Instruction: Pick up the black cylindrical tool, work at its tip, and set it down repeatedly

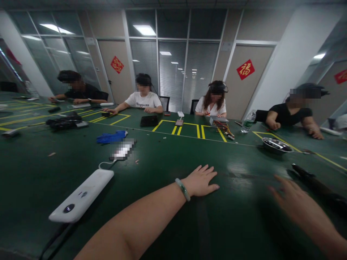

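My left hand [200,180] lies palm down on the green table [233,224], fingers spread, holding nothing. A green-and-white bangle [183,189] circles that wrist. At the right, my right hand [296,200] is smeared by motion, with thumb and fingers apart and nothing seen in them. It is nearest to a long, slim black object [321,186] lying beside it, whose kind I cannot make out. Any contact between the two does not show. To the left of my left arm lies a white power bank [84,195], joined by a white cable to a phone [123,150].
A blue glove [111,137] lies beyond the phone. A shiny metal bowl [276,145] and a water bottle [248,121] stand at the right. Across the table, several people sit behind yellow tape lines, near a metal box with coloured wires [219,121] and a black cable bundle [65,121].
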Motion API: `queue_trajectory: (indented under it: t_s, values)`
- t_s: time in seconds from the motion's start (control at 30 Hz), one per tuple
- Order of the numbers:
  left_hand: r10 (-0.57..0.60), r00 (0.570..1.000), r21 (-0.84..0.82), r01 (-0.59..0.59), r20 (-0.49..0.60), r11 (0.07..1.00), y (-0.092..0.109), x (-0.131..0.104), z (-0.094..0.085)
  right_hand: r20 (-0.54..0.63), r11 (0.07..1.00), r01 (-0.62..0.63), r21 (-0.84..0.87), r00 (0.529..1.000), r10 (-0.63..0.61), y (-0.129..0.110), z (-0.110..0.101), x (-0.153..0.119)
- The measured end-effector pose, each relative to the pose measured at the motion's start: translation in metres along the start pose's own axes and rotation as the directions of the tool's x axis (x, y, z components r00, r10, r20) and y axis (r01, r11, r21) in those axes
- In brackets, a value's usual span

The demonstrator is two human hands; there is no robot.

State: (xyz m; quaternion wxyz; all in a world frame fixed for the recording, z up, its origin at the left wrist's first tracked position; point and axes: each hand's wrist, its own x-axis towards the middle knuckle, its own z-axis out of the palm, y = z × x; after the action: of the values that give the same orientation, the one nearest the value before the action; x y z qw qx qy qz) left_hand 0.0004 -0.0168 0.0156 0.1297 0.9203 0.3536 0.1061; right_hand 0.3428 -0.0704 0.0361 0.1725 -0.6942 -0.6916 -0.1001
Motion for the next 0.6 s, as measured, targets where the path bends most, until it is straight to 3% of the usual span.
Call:
queue_trajectory:
  t_s: [0.07, 0.17, 0.27, 0.33, 0.4, 0.43, 0.47, 0.53, 0.6]
  values:
    - [0.0, 0.999, 0.038, 0.001, -0.032, 0.999, -0.001, 0.0, 0.004, 0.094, 0.971, 0.219, 0.1, 0.969, -0.228, -0.063, 0.012, 0.01]
    - [0.055, 0.997, 0.17, -0.046, -0.05, 0.984, -0.005, 0.002, 0.013, 0.144, 0.817, 0.501, 0.285, 0.82, -0.554, -0.152, 0.019, 0.008]
    - [0.074, 0.997, 0.263, -0.066, -0.02, 0.963, -0.008, 0.006, 0.022, 0.164, 0.705, 0.583, 0.404, 0.712, -0.683, -0.197, 0.024, 0.0]
    - [0.074, 0.997, 0.274, -0.064, -0.026, 0.96, -0.011, 0.008, 0.022, 0.168, 0.701, 0.577, 0.418, 0.709, -0.684, -0.2, 0.029, -0.001]
    - [0.067, 0.996, 0.267, -0.05, -0.057, 0.962, -0.017, 0.008, 0.013, 0.166, 0.733, 0.56, 0.388, 0.739, -0.653, -0.19, 0.035, 0.001]
    - [0.029, 0.996, 0.262, -0.005, -0.09, 0.965, -0.022, 0.007, 0.004, 0.166, 0.756, 0.543, 0.364, 0.761, -0.627, -0.182, 0.037, 0.004]
    - [-0.077, 0.983, 0.246, 0.116, -0.164, 0.962, -0.03, 0.005, -0.007, 0.163, 0.787, 0.516, 0.338, 0.791, -0.589, -0.173, 0.04, 0.008]
    - [-0.291, 0.903, 0.201, 0.363, -0.316, 0.91, -0.051, -0.006, -0.034, 0.156, 0.86, 0.428, 0.277, 0.863, -0.48, -0.151, 0.048, 0.018]
    - [-0.472, 0.755, 0.142, 0.584, -0.454, 0.799, -0.077, -0.027, -0.063, 0.139, 0.924, 0.322, 0.204, 0.925, -0.353, -0.126, 0.059, 0.031]
